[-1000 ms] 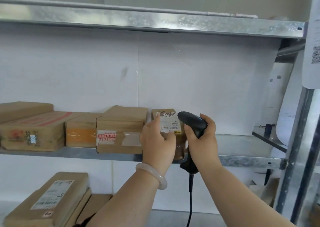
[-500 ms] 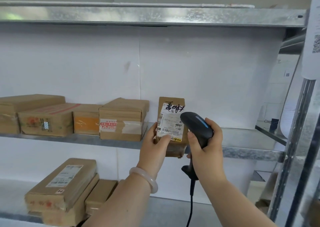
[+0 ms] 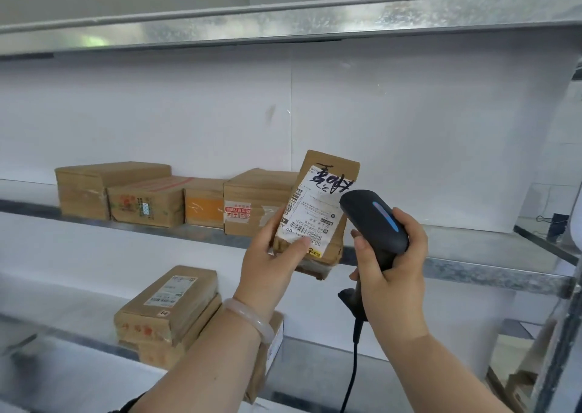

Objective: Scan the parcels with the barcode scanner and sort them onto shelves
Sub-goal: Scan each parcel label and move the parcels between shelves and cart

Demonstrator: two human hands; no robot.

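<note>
Left hand (image 3: pixel 269 266): gripped upright parcel (image 3: pixel 324 198), thumb on its label.
Right hand (image 3: pixel 392 274): curled round barcode scanner (image 3: pixel 374 220) beside parcel.

scanner cable (image 3: pixel 353 368) cut by bottom edge, parcel label (image 3: pixel 315 211) print unreadable

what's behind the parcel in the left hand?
Behind the labelled parcel that the left hand holds: the red-stickered box, its right end covered, the middle shelf's metal edge and the white back panel. Whatever sits on the shelf directly behind it is hidden.
</note>
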